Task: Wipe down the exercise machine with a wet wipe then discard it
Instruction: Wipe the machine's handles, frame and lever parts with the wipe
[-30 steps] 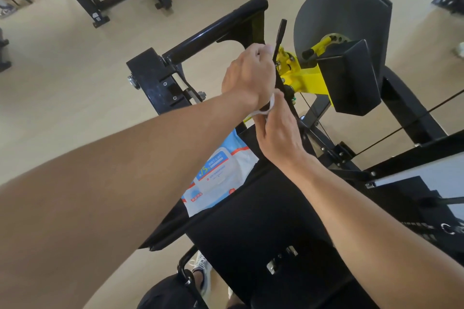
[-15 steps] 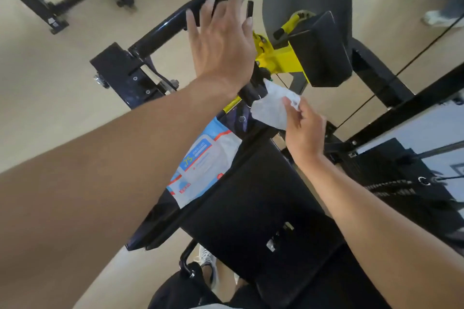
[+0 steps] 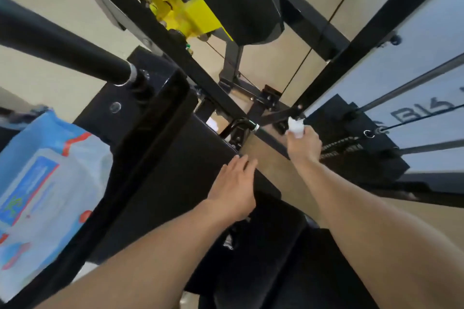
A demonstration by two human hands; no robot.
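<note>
Done with the yellow bracket (image 3: 183, 17): right hand (image 3: 303, 144) now clutches the wipe (image 3: 295, 128) well below it on a low bar (image 3: 273, 118), left hand (image 3: 234, 190) open, flat, empty. Still wiping.

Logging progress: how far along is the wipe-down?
Done: a wet wipe is out of the pack. In hand: the right hand presses it, bunched, to a low frame bar; the left hand rests open on the black pad. Left: any remaining wiping, then discarding; no bin visible.

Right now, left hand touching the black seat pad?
Touching. Head view: left hand lies flat, fingers on the black seat pad edge; no gap visible.
</note>
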